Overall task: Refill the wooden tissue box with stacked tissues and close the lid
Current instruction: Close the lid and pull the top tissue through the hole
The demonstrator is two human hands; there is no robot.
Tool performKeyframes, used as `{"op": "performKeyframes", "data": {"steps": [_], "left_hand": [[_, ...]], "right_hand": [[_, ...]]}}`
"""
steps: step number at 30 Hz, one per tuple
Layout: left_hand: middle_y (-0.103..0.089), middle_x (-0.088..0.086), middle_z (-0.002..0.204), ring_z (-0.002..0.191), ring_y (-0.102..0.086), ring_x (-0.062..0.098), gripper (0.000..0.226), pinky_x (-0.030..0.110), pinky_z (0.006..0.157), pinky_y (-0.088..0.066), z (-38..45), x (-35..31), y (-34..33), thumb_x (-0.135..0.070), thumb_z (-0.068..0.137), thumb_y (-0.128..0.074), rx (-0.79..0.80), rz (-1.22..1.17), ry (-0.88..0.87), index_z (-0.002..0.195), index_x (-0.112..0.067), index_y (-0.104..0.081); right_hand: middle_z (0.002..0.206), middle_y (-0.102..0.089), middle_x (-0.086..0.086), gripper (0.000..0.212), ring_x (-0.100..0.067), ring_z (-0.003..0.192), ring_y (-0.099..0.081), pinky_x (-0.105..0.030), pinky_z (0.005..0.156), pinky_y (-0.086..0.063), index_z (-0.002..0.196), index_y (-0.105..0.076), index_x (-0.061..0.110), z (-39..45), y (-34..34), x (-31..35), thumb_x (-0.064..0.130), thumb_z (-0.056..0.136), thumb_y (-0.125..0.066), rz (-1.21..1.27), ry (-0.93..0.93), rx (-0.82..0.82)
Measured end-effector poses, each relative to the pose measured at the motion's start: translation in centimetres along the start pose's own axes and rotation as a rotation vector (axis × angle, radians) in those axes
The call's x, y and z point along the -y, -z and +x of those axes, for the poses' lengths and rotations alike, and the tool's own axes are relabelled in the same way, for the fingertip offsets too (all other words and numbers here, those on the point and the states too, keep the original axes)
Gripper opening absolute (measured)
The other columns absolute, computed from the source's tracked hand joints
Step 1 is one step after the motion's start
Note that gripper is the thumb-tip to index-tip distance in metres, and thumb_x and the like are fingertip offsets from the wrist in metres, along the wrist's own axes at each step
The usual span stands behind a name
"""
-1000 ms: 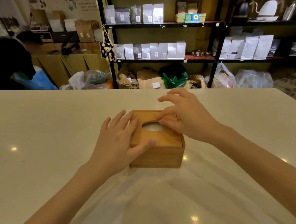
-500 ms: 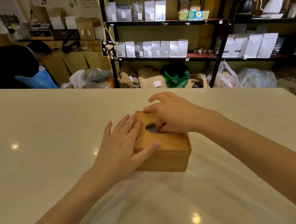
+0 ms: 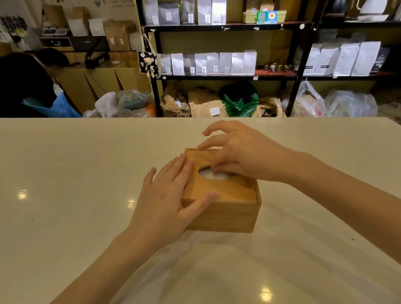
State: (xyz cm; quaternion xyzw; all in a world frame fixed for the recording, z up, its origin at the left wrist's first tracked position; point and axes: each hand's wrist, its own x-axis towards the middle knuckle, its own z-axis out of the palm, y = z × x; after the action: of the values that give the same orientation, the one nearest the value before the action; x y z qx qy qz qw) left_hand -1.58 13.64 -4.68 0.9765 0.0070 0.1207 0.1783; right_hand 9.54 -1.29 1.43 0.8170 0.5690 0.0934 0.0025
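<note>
Your right hand has thumb and forefinger pinched together at the far rim of the oval slot, tips dipping onto the white tissue that shows through it; the other fingers arch loose above the lid. Whether the pinch actually has tissue in it is hard to tell, since the knuckles hide the contact. Your left hand lies flat and open, fingers spread across the lid's near-left corner, thumb along its front edge, gripping nothing, just pinning the box down. The box sits mid-counter, lid seated flush, tissues inside. So the refill and closing look done; you seem to be at the last touch, drawing the first sheet up. Next, keep the left hand pressing, and lift the pinched sheet straight through the slot without tearing it.
</note>
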Motion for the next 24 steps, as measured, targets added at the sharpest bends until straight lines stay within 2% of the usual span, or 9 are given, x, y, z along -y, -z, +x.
{"op": "performKeyframes", "data": {"steps": [6,11,14,17,20,24], "left_hand": [[-0.012,-0.010,0.156,0.141,-0.011,0.003,0.108,0.032,0.115,-0.003,-0.1,-0.1,-0.1,-0.087,0.057,0.004,-0.015,-0.016,0.006,0.145,-0.028,-0.017],[-0.012,-0.010,0.156,0.141,-0.011,0.003,0.110,0.033,0.116,-0.005,-0.1,-0.1,-0.2,-0.088,0.056,0.003,-0.014,-0.035,0.014,0.145,-0.027,-0.017],[-0.014,-0.010,0.156,0.141,-0.013,0.004,0.112,0.035,0.116,-0.007,-0.1,-0.1,0.0,-0.089,0.054,0.001,-0.011,-0.039,0.016,0.145,-0.027,-0.020],[-0.021,-0.010,0.154,0.140,-0.015,0.007,0.108,0.036,0.117,-0.012,0.2,-0.2,0.6,-0.087,0.054,-0.013,-0.006,-0.044,0.023,0.142,-0.028,-0.027],[-0.031,-0.010,0.149,0.139,-0.018,0.008,0.107,0.034,0.114,-0.016,0.8,-0.1,1.4,-0.089,0.050,-0.018,-0.015,-0.067,0.010,0.136,-0.029,-0.041],[-0.032,-0.012,0.149,0.140,-0.017,0.008,0.092,0.036,0.114,-0.017,1.6,-0.2,1.7,-0.081,0.057,-0.023,0.013,-0.040,-0.023,0.133,-0.032,-0.044]], "right_hand": [[0.108,-0.069,-0.001,0.022,-0.024,0.116,-0.049,-0.035,0.093,-0.035,0.087,-0.075,0.014,-0.7,0.1,-0.5,0.025,0.084,-0.057,0.116,-0.044,-0.162],[0.105,-0.067,-0.002,0.019,-0.018,0.112,-0.049,-0.029,0.095,-0.034,0.092,-0.070,0.014,-0.9,0.7,-0.3,0.026,0.088,-0.056,0.236,-0.100,-0.200],[0.106,-0.064,0.002,0.019,-0.009,0.105,-0.047,-0.022,0.090,-0.028,0.098,-0.066,0.017,-1.2,1.1,0.1,0.027,0.091,-0.052,0.252,-0.120,-0.173],[0.100,-0.059,0.010,0.020,-0.001,0.094,-0.047,-0.013,0.079,-0.036,0.104,-0.062,0.021,-1.5,1.2,0.2,0.031,0.091,-0.050,0.400,-0.188,-0.126],[0.104,-0.056,0.012,0.034,-0.004,0.098,-0.051,-0.012,0.077,-0.039,0.113,-0.059,0.022,-1.8,0.8,-0.2,0.042,0.086,-0.054,0.508,-0.335,-0.072],[0.106,-0.062,0.004,0.031,-0.009,0.096,-0.054,-0.015,0.077,-0.041,0.102,-0.068,0.018,-2.0,0.0,-0.4,0.041,0.082,-0.060,0.524,-0.359,-0.019]]}}
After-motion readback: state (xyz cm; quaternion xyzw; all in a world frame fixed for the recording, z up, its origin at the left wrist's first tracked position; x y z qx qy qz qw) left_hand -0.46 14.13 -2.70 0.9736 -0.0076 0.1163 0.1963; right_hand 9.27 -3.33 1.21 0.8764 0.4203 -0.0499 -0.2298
